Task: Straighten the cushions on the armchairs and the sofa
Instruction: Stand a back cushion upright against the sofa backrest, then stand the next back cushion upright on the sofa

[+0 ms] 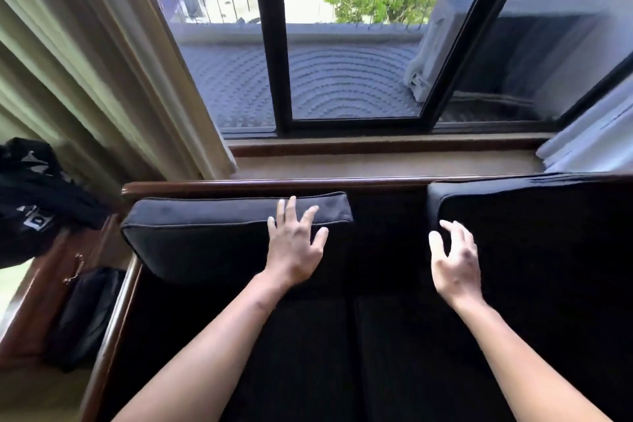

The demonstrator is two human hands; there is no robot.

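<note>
A dark back cushion (205,236) leans against the sofa's wooden back rail (239,186) on the left. A second dark back cushion (541,250) stands on the right, with a gap between the two. My left hand (296,247) rests with spread fingers on the right end of the left cushion. My right hand (454,259) hovers open at the left edge of the right cushion, fingers curled and holding nothing. Dark seat cushions (342,353) lie below my forearms.
A window with a black frame (274,79) rises behind the sofa above a wooden sill (376,147). A beige curtain (102,62) hangs at the left. A black bag (37,199) and a dark pouch (85,315) sit on a wooden side table at the left.
</note>
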